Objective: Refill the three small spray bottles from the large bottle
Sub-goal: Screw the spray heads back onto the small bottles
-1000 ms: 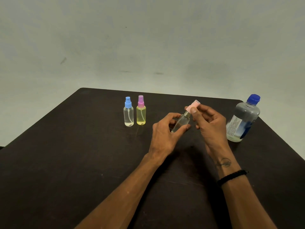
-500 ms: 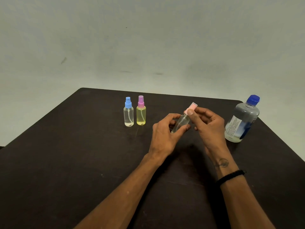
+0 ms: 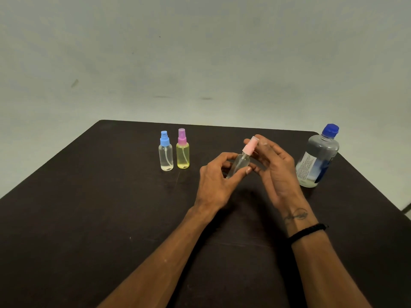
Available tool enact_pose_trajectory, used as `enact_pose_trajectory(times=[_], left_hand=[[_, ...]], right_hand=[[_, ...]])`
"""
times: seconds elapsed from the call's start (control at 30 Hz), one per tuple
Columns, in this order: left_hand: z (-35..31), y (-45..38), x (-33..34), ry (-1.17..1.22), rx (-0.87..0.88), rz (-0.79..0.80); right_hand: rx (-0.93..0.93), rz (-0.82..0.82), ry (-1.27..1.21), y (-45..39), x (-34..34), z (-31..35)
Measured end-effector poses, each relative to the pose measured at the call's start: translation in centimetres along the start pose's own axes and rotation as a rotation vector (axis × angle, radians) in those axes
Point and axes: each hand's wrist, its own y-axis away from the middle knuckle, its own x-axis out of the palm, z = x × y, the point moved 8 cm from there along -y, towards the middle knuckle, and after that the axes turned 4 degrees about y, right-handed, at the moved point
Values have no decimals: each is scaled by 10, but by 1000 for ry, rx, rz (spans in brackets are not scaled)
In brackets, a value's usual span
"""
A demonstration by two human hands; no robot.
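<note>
My left hand grips the clear body of a small spray bottle, tilted to the right above the dark table. My right hand pinches its pink spray top with thumb and fingertips. Two other small spray bottles stand upright side by side at the back: a clear one with a blue top and a yellow one with a purple top. The large bottle, blue-capped with a white and blue label, stands at the right, just beyond my right hand.
A pale wall rises behind the table's far edge. The table's right edge runs close behind the large bottle. A black band circles my right wrist.
My right fingers have shifted around the pink top, and the small bottle has turned a little more upright in my left hand. The other bottles have stayed put.
</note>
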Motion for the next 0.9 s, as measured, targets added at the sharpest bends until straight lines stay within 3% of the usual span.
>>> enact_pose_trajectory(times=[0.13,0.53,0.73,0.9], left_hand=[[0,0,3,-15,3,30],[1,2,9,-53,9,79],[4,1,8,-56,2,59],[2,1,7,-34,0,55]], right_hand=[[24,40,-37,2,1,0],[-31,-106,84,5,-7,4],[27,-21,-106,3,-1,3],[68,95,-105,3,-1,2]])
